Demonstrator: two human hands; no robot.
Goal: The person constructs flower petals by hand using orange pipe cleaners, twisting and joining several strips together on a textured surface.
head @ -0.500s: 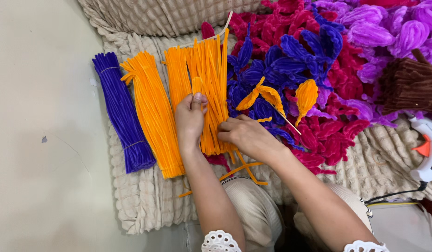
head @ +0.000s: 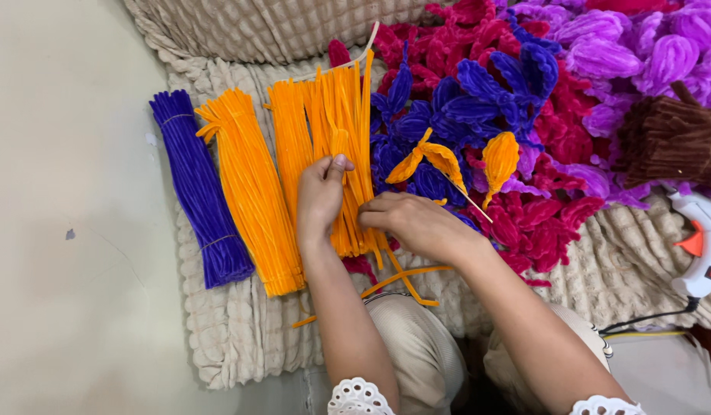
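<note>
Your left hand (head: 318, 196) pinches one stem of the loose bundle of fuzzy orange pipe cleaners (head: 341, 146), while your right hand (head: 417, 223) presses closed fingers onto it

I see a home craft corner on the floor: a beige waffle blanket (head: 240, 338), bundled pipe cleaners (head: 251, 192), finished fuzzy flowers (head: 540, 115) and a glue gun (head: 697, 246).

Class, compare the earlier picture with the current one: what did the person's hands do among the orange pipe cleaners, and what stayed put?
Little changed. The left hand still rests on the loose bundle of orange fuzzy pipe cleaners, its thumb now raised along them. The right hand stays at the bundle's lower end. The tied purple pipe-cleaner bundle has not moved.
</note>
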